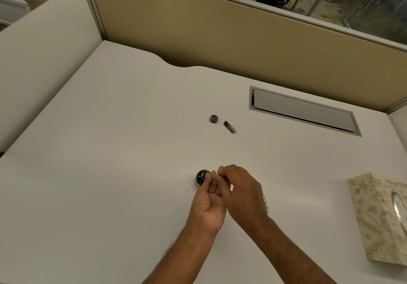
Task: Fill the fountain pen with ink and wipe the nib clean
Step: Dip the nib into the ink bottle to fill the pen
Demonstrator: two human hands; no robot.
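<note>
I saw the round, dark glass ink bottle (201, 178) standing uncapped on the smooth white desk (110, 151), near the front edge. Both hands met just beside its mouth. The left hand (208, 204) lay palm up with its fingers curled, and the right hand (240, 191) arched over it. Their fingertips pinched something slim that I took for the fountain pen (211, 174), though the fingers hid most of it. Well behind lay the bottle cap (214, 118), purple-banded, and close beside it a short dark tube (230, 127) with a metallic end. A floral-patterned tissue box (378, 217) sat at the right, and a grey metal cable hatch (304, 110) was farther back.
</note>
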